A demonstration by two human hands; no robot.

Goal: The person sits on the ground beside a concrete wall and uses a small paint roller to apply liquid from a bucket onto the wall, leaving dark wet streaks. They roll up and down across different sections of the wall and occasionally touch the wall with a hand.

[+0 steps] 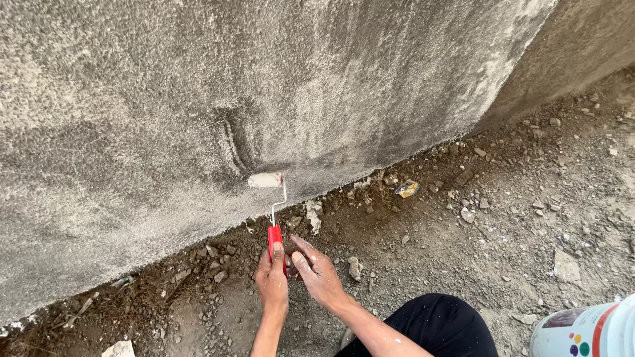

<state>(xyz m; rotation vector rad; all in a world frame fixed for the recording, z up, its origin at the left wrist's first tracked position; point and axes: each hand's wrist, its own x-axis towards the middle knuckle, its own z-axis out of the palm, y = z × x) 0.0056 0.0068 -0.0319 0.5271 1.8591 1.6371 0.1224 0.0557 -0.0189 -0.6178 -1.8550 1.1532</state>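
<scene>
A small paint roller (265, 180) with a pale, paint-soaked sleeve presses against the base of a rough grey plastered wall (198, 99). Its wire frame runs down to a red handle (273, 237). My left hand (272, 281) is wrapped around that handle, thumb on top. My right hand (317, 271) sits right beside it, fingers touching the lower end of the handle. Both hands carry specks of white paint. The wall shows streaks of lighter coating around the roller.
Bare dirt ground (463, 251) strewn with stones and rubble runs along the wall's foot. A crumpled yellow wrapper (407, 189) lies near the wall. A white paint bucket (589, 327) stands at the bottom right. My dark-trousered knee (443, 324) is below my hands.
</scene>
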